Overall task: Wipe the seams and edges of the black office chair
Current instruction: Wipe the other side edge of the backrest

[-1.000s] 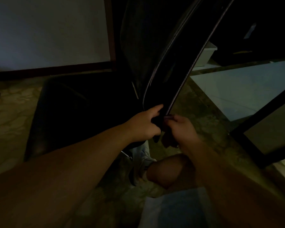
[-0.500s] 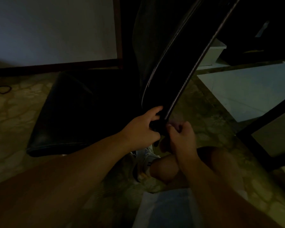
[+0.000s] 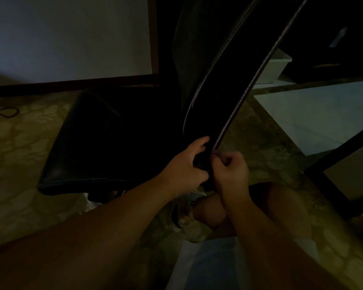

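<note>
Black office chair (image 3: 113,147) is seen from the head camera in very dim light, set on a mottled stone floor (image 3: 25,155) in front of a pale wall (image 3: 67,36) with a dark skirting strip along its base. Its padded seat (image 3: 88,143) is shown as a smooth, faintly glossy dark surface with a rounded front edge, lying left of centre. The backrest (image 3: 235,76) is seen edge-on, rising from the middle of the frame toward the top right; two thin pale lines of piping or seam are traced along its side edge, with a dark band between them. At the lower end of that edge both hands are placed close together. The left hand (image 3: 187,168) is curled around the edge from the seat side, its thumb laid up along the dark band. The right hand (image 3: 231,170) is closed with bent fingers just beside the outer seam; something dark appears to be pinched there, but what it is cannot be told in this light. A bare knee (image 3: 210,210) and a pale shoe (image 3: 184,204) are seen below the hands. A white box (image 3: 275,68) is stood on the floor behind the backrest. No brand, label or legible writing is made out anywhere.
</note>
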Motion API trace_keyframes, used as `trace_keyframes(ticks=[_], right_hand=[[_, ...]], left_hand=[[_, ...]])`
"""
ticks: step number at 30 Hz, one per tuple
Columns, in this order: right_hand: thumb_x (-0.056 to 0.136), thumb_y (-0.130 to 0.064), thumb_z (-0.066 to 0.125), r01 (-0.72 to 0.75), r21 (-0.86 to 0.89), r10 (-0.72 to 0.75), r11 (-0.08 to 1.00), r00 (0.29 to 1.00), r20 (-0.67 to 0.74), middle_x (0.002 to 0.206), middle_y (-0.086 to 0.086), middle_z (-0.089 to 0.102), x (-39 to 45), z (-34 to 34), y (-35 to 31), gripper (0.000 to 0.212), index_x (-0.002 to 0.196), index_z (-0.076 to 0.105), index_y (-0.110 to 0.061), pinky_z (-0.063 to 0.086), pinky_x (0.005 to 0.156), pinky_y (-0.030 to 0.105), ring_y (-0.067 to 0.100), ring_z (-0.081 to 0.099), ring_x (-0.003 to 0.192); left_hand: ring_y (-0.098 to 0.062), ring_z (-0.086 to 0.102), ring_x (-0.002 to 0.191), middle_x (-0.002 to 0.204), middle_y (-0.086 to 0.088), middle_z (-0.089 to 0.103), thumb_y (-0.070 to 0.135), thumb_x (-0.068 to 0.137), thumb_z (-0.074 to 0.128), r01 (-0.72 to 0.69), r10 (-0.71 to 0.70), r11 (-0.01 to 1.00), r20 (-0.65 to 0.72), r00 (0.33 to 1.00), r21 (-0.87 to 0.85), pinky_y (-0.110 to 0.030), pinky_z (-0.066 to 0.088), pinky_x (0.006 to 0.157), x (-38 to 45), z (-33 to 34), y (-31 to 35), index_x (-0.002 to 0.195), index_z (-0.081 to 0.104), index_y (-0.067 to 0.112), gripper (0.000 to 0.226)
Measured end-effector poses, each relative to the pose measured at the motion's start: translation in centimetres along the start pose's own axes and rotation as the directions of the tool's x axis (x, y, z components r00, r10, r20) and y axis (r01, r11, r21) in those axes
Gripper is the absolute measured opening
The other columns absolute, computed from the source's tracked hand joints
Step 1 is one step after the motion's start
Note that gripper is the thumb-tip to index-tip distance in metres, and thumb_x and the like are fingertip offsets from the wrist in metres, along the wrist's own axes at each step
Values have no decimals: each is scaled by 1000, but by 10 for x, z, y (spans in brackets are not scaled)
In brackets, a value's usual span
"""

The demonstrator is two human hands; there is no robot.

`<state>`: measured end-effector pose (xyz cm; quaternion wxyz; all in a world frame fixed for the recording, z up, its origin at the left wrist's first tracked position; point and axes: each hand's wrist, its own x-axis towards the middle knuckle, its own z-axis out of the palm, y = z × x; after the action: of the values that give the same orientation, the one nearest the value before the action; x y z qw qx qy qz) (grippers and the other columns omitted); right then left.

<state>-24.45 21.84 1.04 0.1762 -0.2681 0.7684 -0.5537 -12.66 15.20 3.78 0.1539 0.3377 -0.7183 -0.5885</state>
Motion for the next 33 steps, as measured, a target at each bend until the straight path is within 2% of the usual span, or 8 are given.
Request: trace_keyframes(ticks=[3,6,14,19,24,27,30,33], right_hand=[[90,-20,66,3,-22,-3,1000,1000,-13,80,-4,57,3,0,-4,16,94,54,-10,39,54,9,6,57,71],[89,-19,67,11,-55,-9,998,999,33,79,-2,59,1,1,1,16,92,56,-7,42,55,11,5,57,69],[82,-34,64,-64,18,63,998,997,39,73,-2,58,1,-4,-8,28,88,59,-8,44,60,28,14,57,65],[91,-23,66,-47,-17,49,999,988,150,77,-8,56,-3,-4,-18,16,91,55,-12,44,52,20,8,58,68],[89,-25,65,-104,80,103,991,995,11,80,1,60,0,-3,-18,18,92,56,-10,51,68,31,18,62,77],[90,-23,68,-100,44,90,994,976,197,86,-7,61,-6,0,-18,14,95,56,-17,47,57,19,6,61,75],[92,-20,66,-100,133,85,986,990,116,85,-6,60,-2,-6,-16,12,92,54,-20,42,44,13,7,61,70],[91,-22,67,-29,35,22,999,984,177,87,-7,62,2,-11,-17,13,93,54,-21,42,51,13,6,62,76]], left_hand=[[21,59,82,161,9,32,-5,86,65,21,-21,1000,-19,1000,-12,-31,62,76,-1,-2,1,157,23,45,96],[4,67,85,161,11,31,-4,85,64,26,-26,1000,-25,999,11,-27,59,64,-3,-4,4,156,22,48,97],[-8,70,84,160,12,34,-3,84,64,70,-68,996,-33,997,51,-33,63,75,-7,-7,23,155,21,51,99],[-3,64,83,163,9,30,-4,85,63,95,-91,990,-39,995,108,-42,58,89,-13,-10,35,157,18,48,100],[-23,72,94,163,7,30,-4,86,63,100,-98,986,-19,995,133,-43,60,79,-12,-15,36,157,18,48,99],[-24,72,99,162,8,32,1,87,63,77,-81,974,14,997,214,-48,61,83,-8,-17,37,156,17,51,97],[-21,73,94,161,10,33,3,89,62,74,-84,965,30,996,251,-50,61,76,-5,-19,41,156,16,50,94],[-19,72,94,158,9,37,3,90,62,78,-88,966,30,996,246,-51,60,79,0,-21,44,156,19,48,90]])
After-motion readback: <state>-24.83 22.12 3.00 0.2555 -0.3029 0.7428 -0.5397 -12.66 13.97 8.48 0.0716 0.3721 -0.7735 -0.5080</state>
